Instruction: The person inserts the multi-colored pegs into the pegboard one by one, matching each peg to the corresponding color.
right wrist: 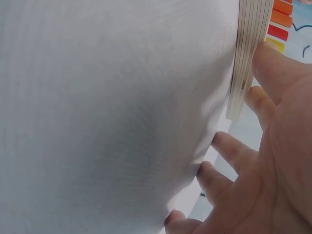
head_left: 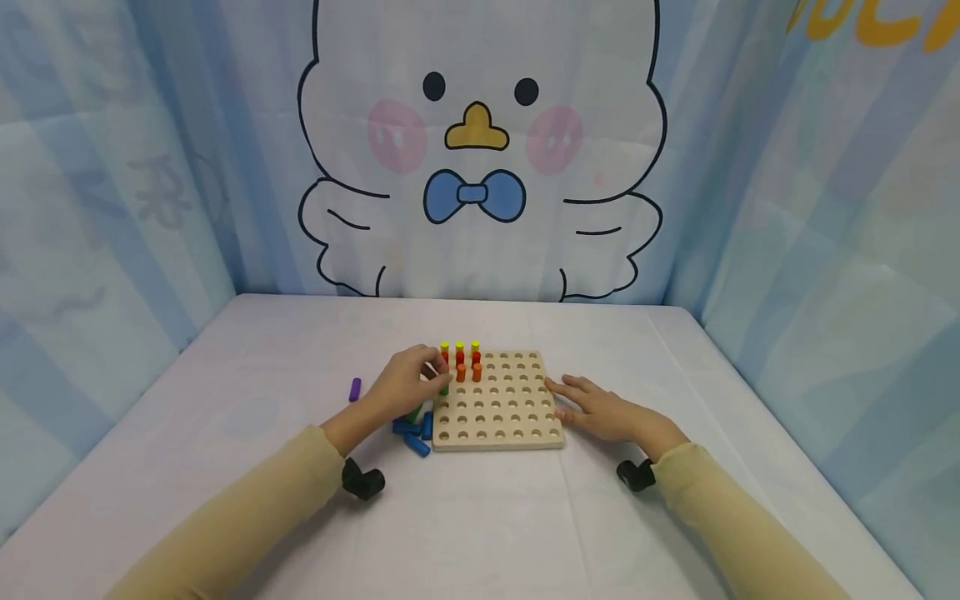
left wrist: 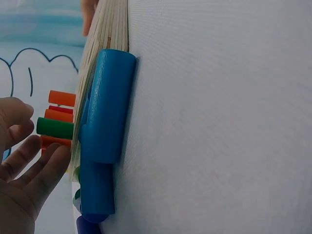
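A wooden peg board [head_left: 498, 421] lies on the table, with yellow, red and orange pegs [head_left: 477, 372] upright near its far left corner. At the board's left edge stands a green peg [left wrist: 54, 128]. My left hand [head_left: 408, 382] is around this green peg; the left wrist view shows its thumb and fingers spread apart, with fingertips beside the peg and none pinching it. My right hand [head_left: 603, 410] lies at the board's right edge, fingers spread, thumb [right wrist: 275, 68] and index fingertip against the side of the wood.
Several loose blue pegs [head_left: 417, 444] lie left of the board, with green partly hidden under my left hand. Farther left is a purple peg [head_left: 356, 389]. A white cloth covers the table [head_left: 495, 525]; printed curtains [head_left: 480, 250] hang behind and at both sides.
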A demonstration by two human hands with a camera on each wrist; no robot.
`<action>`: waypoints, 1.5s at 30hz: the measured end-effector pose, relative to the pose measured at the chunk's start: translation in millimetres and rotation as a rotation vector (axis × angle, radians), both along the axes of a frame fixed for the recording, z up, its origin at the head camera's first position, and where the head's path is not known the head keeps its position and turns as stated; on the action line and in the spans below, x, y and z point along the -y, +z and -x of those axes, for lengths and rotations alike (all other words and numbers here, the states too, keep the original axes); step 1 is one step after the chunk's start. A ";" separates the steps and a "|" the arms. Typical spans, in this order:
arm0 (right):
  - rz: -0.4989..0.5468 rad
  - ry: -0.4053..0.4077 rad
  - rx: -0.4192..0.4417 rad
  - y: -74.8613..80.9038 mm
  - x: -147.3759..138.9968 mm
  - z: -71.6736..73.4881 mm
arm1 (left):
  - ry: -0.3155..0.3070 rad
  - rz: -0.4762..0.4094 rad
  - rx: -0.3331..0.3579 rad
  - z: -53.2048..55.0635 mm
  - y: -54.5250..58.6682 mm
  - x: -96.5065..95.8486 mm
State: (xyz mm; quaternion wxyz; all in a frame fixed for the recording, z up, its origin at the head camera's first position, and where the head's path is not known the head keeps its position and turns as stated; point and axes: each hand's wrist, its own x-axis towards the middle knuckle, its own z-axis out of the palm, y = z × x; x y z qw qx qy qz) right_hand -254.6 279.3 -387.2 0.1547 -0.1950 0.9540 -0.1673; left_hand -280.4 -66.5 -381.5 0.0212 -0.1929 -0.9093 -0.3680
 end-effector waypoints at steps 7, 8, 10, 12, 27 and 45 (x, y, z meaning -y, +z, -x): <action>0.007 -0.005 0.004 1.9 -0.1 -0.4 | 0.027 -0.002 -0.035 2.3 -1.3 5.5; 0.005 -0.005 0.004 1.8 -0.2 -0.4 | 0.031 0.000 -0.038 2.5 -1.6 6.5; 0.003 -0.006 0.005 1.3 -0.4 -0.2 | 0.046 0.002 -0.033 3.3 -1.8 8.6; 0.000 -0.007 0.006 0.7 -0.4 -0.1 | 0.063 0.012 -0.029 4.2 -2.2 11.1; -0.015 -0.008 0.003 -1.8 -1.0 1.9 | 0.096 0.131 0.059 14.1 -0.6 23.5; -0.008 -0.017 0.018 1.3 0.2 -0.4 | 0.106 0.256 0.124 16.3 -4.1 27.1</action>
